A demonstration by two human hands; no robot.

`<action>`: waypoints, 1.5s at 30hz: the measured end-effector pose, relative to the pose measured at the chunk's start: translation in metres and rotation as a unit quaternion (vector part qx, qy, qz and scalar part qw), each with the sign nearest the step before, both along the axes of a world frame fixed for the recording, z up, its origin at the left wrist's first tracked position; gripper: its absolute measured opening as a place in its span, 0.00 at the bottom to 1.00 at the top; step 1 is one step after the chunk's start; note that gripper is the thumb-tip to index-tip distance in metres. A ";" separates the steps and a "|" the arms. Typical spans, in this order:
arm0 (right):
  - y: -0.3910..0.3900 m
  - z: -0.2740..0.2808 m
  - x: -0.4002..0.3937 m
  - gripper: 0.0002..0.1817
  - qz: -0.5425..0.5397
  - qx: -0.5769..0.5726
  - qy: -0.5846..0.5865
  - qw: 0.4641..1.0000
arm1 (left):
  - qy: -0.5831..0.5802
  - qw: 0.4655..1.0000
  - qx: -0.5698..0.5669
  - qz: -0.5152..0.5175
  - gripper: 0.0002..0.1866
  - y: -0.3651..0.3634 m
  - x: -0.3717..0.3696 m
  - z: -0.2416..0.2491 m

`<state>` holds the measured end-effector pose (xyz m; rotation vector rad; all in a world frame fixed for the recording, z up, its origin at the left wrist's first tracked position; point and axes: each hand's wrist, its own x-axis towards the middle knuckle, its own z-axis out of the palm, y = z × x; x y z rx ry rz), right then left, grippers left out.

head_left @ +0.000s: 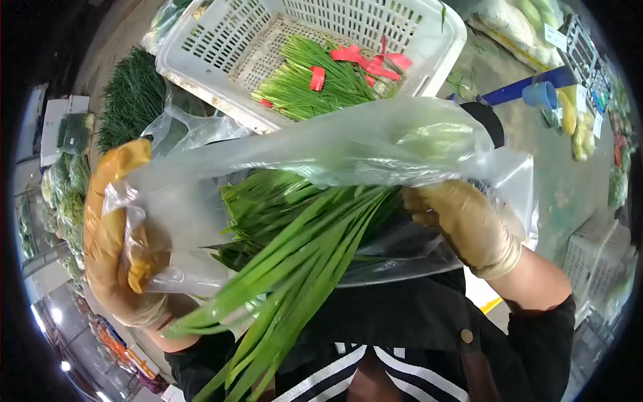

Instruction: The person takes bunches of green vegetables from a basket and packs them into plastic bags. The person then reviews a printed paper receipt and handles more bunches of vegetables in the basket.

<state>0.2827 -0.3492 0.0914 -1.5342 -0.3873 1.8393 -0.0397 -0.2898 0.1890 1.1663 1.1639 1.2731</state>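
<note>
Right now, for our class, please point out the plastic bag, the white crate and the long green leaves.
Plastic bag (pixel 295 153): head view, upper fold.
White crate (pixel 444 40): head view, wall at picture right.
Long green leaves (pixel 328 234): head view, middle of the blades.

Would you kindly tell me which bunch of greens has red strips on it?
The bunch in the white crate; the long, broad leaves and dark-green pile show none.

Fairly bright overall, w/ lamps (pixel 65 366) blown out at lower L edge & white glare streaking the clear plastic bag (pixel 321 154). Fisheye bends the periphery hard, corners black, bkgd produce (pixel 70 191) stretched + soft; ctr leaves (pixel 308 244) reasonably sharp, w/ darker shadow under bag's upper fold.
</note>
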 end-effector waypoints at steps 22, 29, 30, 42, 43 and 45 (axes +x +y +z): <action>0.132 -0.056 -0.029 0.20 0.422 0.415 -0.582 0.557 | -0.086 0.990 -0.091 -0.061 0.35 -0.075 -0.023 -0.001; 0.085 -0.012 -0.043 0.38 0.538 0.529 -0.486 0.440 | -0.069 0.986 -0.120 -0.097 0.32 -0.063 -0.017 0.000; 0.078 -0.015 -0.042 0.40 0.578 0.502 -0.487 0.420 | -0.074 0.988 -0.114 -0.073 0.32 -0.064 -0.012 -0.001; 0.089 -0.048 -0.060 0.34 0.563 0.394 -0.589 0.426 | 0.005 0.995 -0.093 -0.021 0.33 -0.065 -0.014 -0.010; 0.092 -0.050 -0.055 0.32 0.520 0.441 -0.566 0.463 | 0.005 0.995 -0.102 -0.023 0.33 -0.065 -0.014 -0.008; 0.096 -0.062 -0.045 0.25 0.472 0.477 -0.585 0.455 | 0.006 0.994 -0.110 -0.025 0.33 -0.067 -0.014 -0.007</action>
